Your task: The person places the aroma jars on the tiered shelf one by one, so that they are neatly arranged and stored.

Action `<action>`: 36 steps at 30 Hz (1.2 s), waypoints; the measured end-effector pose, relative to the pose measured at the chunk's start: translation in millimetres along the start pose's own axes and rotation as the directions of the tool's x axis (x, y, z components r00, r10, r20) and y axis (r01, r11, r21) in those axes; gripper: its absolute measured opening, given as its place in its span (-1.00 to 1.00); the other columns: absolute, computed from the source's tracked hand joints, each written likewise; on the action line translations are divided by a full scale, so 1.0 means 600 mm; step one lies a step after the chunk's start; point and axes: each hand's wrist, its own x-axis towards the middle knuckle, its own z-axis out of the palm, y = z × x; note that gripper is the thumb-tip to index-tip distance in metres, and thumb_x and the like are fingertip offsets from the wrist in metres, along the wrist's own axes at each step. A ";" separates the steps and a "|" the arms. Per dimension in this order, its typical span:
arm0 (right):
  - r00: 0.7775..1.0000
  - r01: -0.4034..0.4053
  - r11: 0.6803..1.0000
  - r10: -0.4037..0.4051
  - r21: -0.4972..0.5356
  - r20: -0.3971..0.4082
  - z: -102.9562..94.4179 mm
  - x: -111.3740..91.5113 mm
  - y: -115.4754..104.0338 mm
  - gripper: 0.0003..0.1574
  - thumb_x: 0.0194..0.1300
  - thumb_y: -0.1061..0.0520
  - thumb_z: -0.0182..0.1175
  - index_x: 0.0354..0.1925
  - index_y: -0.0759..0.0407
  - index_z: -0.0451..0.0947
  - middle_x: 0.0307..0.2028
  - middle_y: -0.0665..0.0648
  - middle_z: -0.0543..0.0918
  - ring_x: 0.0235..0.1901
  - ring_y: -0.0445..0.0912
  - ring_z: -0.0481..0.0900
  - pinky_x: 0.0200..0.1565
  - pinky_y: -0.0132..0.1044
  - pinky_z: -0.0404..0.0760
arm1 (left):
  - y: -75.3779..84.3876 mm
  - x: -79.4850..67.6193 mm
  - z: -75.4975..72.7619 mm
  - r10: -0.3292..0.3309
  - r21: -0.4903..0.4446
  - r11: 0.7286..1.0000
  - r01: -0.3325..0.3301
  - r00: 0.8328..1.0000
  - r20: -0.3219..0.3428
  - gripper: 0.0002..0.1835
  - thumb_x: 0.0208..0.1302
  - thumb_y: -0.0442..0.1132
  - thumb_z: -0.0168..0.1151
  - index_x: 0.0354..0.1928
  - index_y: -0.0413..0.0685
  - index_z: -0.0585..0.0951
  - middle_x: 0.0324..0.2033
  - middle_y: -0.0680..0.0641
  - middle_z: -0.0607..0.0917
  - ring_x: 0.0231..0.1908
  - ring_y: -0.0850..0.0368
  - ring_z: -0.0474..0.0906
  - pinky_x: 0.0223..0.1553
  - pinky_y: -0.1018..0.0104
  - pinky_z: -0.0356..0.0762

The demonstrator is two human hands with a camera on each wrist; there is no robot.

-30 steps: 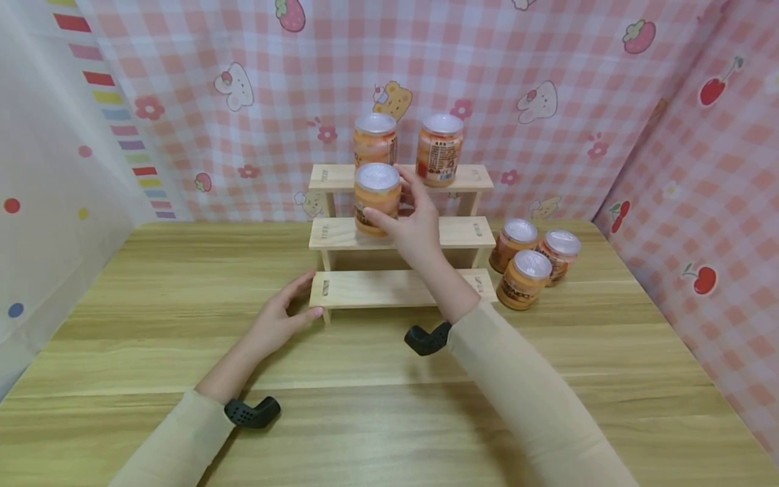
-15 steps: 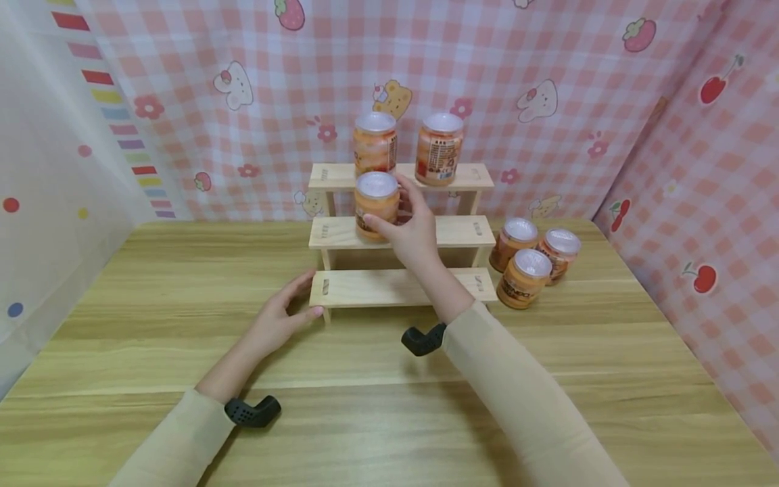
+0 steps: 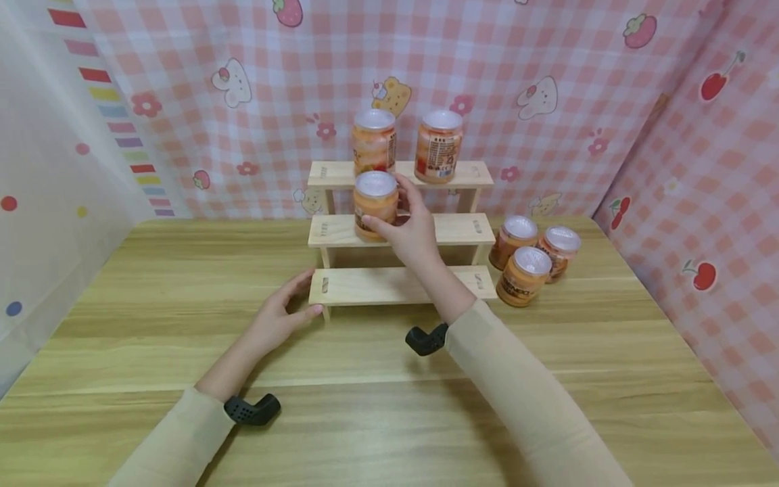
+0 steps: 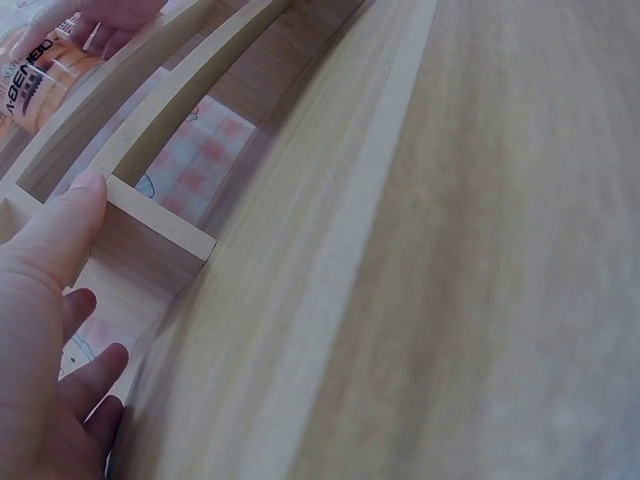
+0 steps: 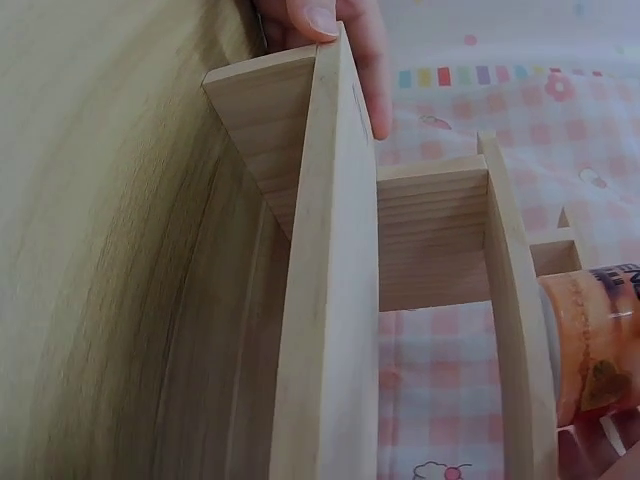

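My right hand point(image 3: 415, 226) holds an orange-labelled jar point(image 3: 375, 196) with a pale, shiny lid. Thumb in front and fingers on its right side, the jar stands upright on the middle step of a three-step wooden display stand point(image 3: 377, 287). In the right wrist view, the base of this jar point(image 5: 595, 340) sits against the step's board. My left hand point(image 3: 282, 318) grips the left end of the lowest step. Its thumb point(image 4: 75, 215) lies on the front corner in the left wrist view, and the other fingers reach along the end.
Two similar jars, a left one point(image 3: 373, 145) and a right one point(image 3: 439, 149), stand on the top step. Three more jars point(image 3: 525, 276) cluster on the wooden table point(image 3: 365, 406) right of the stand. Behind hangs a pink checked cloth point(image 3: 243, 149).
The jar in my right hand has come down slightly onto the middle step, and the hand has lowered with it. My left hand stays at the stand's end.
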 end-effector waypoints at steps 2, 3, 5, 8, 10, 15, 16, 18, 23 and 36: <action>1.000 -0.011 1.000 0.011 -0.015 0.016 -0.004 -0.003 -0.003 0.04 0.05 0.03 0.48 0.40 -0.07 0.17 0.11 0.07 0.48 -0.06 -0.06 0.48 -0.10 -0.23 0.53 | 0.000 0.000 0.000 -0.002 -0.002 1.000 0.002 1.000 0.000 -0.19 0.26 -0.05 0.30 0.46 -0.03 0.17 0.34 -0.19 0.32 0.35 -0.10 0.14 0.33 -0.11 -0.02; 1.000 -0.011 1.000 0.011 -0.021 0.020 -0.006 -0.004 -0.005 0.05 0.05 0.02 0.48 0.41 -0.07 0.16 0.12 0.07 0.47 -0.03 -0.06 0.47 -0.08 -0.23 0.52 | -0.001 0.000 0.001 -0.002 -0.002 1.000 0.002 1.000 0.003 -0.19 0.26 -0.05 0.31 0.46 -0.04 0.17 0.33 -0.20 0.32 0.35 -0.11 0.14 0.33 -0.11 -0.02; 1.000 -0.013 0.999 0.013 -0.031 0.020 -0.012 -0.009 -0.009 0.07 0.05 -0.01 0.48 0.42 -0.07 0.13 0.15 0.05 0.46 0.01 -0.07 0.46 -0.03 -0.22 0.51 | -0.001 0.000 0.001 -0.002 0.000 1.000 0.002 1.000 0.006 -0.19 0.25 -0.05 0.31 0.46 -0.04 0.17 0.33 -0.20 0.32 0.35 -0.11 0.14 0.33 -0.12 -0.02; 1.000 0.020 0.999 -0.019 -0.044 0.015 -0.025 -0.018 -0.017 0.06 0.05 0.01 0.48 0.41 -0.05 0.15 0.18 0.05 0.45 0.09 -0.06 0.43 0.05 -0.20 0.46 | -0.002 0.001 0.002 -0.001 0.001 1.000 0.001 1.000 0.008 -0.18 0.25 -0.05 0.31 0.46 -0.05 0.16 0.33 -0.20 0.33 0.35 -0.11 0.14 0.33 -0.12 -0.02; 0.998 0.059 0.997 -0.058 -0.056 0.015 -0.035 -0.025 -0.021 0.03 0.06 0.03 0.47 0.40 -0.05 0.18 0.18 0.05 0.45 0.11 -0.06 0.42 0.08 -0.19 0.44 | -0.002 0.001 0.002 -0.002 0.000 1.000 0.002 1.000 0.007 -0.18 0.25 -0.05 0.31 0.46 -0.05 0.16 0.33 -0.20 0.33 0.35 -0.11 0.14 0.33 -0.12 -0.02; 0.986 0.165 0.984 -0.164 -0.065 0.015 -0.064 -0.047 -0.033 -0.04 0.06 0.15 0.47 0.36 0.03 0.25 0.19 0.11 0.46 0.14 -0.04 0.40 0.12 -0.16 0.40 | -0.001 0.000 0.002 0.001 0.000 1.000 -0.001 1.000 0.004 -0.19 0.25 -0.05 0.31 0.46 -0.05 0.17 0.32 -0.19 0.34 0.34 -0.10 0.16 0.33 -0.11 -0.01; 0.984 0.181 0.982 -0.180 -0.062 0.014 -0.070 -0.054 -0.042 -0.06 0.06 0.19 0.46 0.34 0.10 0.25 0.18 0.16 0.46 0.15 0.00 0.40 0.13 -0.12 0.40 | -0.001 0.000 0.002 0.001 0.002 1.000 -0.001 1.000 0.003 -0.19 0.25 -0.05 0.31 0.46 -0.05 0.17 0.32 -0.19 0.34 0.34 -0.09 0.16 0.33 -0.11 -0.01; 0.978 0.211 0.976 -0.211 -0.051 0.006 -0.081 -0.067 -0.055 -0.09 0.05 0.28 0.45 0.32 0.21 0.26 0.17 0.23 0.47 0.14 0.06 0.41 0.13 -0.04 0.40 | -0.001 0.000 0.002 0.003 0.009 1.000 -0.003 1.000 0.002 -0.19 0.26 -0.06 0.31 0.46 -0.05 0.17 0.32 -0.19 0.34 0.34 -0.09 0.17 0.33 -0.10 0.00; 0.969 0.243 0.968 -0.244 -0.060 -0.022 -0.108 -0.097 -0.079 -0.16 0.04 0.40 0.40 0.27 0.37 0.28 0.12 0.35 0.48 0.09 0.20 0.43 0.11 0.07 0.40 | -0.001 0.001 0.003 0.006 0.011 1.000 -0.006 1.000 0.002 -0.20 0.26 -0.08 0.30 0.46 -0.06 0.17 0.32 -0.20 0.35 0.34 -0.12 0.17 0.32 -0.12 -0.01; 0.968 0.206 0.978 -0.204 -0.001 -0.146 -0.189 -0.129 -0.004 -0.18 0.04 0.45 0.37 0.26 0.27 0.34 0.10 0.06 0.52 0.11 0.06 0.43 0.15 -0.13 0.37 | 0.001 0.000 -0.001 -0.017 0.006 1.000 0.017 1.000 0.000 -0.20 0.26 -0.07 0.30 0.46 -0.04 0.17 0.33 -0.19 0.33 0.35 -0.11 0.15 0.32 -0.13 -0.01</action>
